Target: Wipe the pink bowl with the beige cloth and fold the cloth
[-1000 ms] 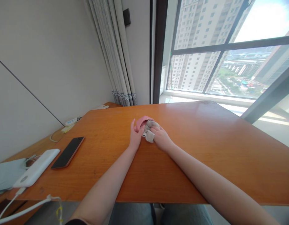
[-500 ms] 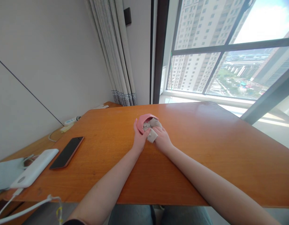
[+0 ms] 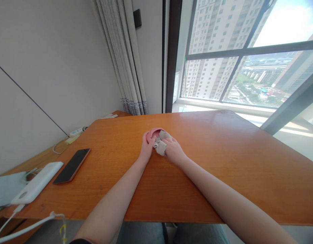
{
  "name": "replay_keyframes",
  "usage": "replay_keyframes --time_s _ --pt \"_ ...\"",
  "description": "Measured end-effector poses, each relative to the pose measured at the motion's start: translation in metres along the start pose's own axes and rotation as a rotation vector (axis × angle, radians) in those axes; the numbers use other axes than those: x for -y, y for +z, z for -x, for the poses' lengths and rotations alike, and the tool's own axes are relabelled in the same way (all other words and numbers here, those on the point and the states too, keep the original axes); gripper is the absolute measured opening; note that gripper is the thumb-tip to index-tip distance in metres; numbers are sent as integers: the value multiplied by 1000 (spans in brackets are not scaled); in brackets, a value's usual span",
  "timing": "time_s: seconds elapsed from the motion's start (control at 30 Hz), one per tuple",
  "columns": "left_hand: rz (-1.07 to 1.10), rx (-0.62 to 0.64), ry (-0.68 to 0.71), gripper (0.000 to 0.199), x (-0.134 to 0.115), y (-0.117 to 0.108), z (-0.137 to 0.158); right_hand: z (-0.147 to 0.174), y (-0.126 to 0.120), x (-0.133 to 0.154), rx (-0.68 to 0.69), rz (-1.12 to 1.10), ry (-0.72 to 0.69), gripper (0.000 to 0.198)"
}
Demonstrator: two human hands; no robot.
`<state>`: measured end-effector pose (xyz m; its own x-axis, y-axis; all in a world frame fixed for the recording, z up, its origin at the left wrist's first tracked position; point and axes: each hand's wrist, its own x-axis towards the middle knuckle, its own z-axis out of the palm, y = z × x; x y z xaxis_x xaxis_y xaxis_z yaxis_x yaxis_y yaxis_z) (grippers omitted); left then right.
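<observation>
Two things are at twelve o'clock over the table (image 3: 113, 162): a pink bowl (image 3: 152, 131), gripped from eight o'clock by the left hand (image 3: 146, 146), and grey cloth (image 3: 161, 148), clutched from four by the right hand (image 3: 174, 150).

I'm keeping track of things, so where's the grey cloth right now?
In the head view, the grey cloth is just below the picture's centre, in the right hand, at the opening of the pink item that the left hand holds.
</observation>
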<state>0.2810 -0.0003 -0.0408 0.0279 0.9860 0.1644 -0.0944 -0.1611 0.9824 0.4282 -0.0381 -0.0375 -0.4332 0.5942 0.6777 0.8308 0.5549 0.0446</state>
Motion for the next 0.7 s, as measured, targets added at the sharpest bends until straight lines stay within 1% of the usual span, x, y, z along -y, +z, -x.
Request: replay_keyframes --time_s 0.07,0.13,0.2,0.27,0.33,0.43,0.5,0.6,0.63,0.7 --pt "158 -9 -84 69 -4 7 7 1 1 2 -37 17 15 12" --pt "335 23 -120 78 -8 16 16 2 2 3 -84 16 56 13" --pt "449 49 -116 76 -11 24 23 2 3 4 -111 1 89 15" --pt "479 52 -120 66 -12 27 26 3 4 5 -101 -23 96 15" --pt "455 43 -151 59 -12 26 24 2 4 6 -66 -49 99 15" --pt "365 33 -192 55 -10 16 15 2 4 4 7 -79 108 18" --pt "261 48 -151 52 -9 8 7 2 3 0 43 -92 85 13" --pt "52 85 -24 46 -7 -4 -4 2 1 -6 60 -115 -1 12" --pt "-1 81 4 46 -5 -7 -7 3 1 -8 60 -124 -29 14" --pt "-48 41 16 49 -2 -10 -9 3 0 -9 59 -129 -71 16"
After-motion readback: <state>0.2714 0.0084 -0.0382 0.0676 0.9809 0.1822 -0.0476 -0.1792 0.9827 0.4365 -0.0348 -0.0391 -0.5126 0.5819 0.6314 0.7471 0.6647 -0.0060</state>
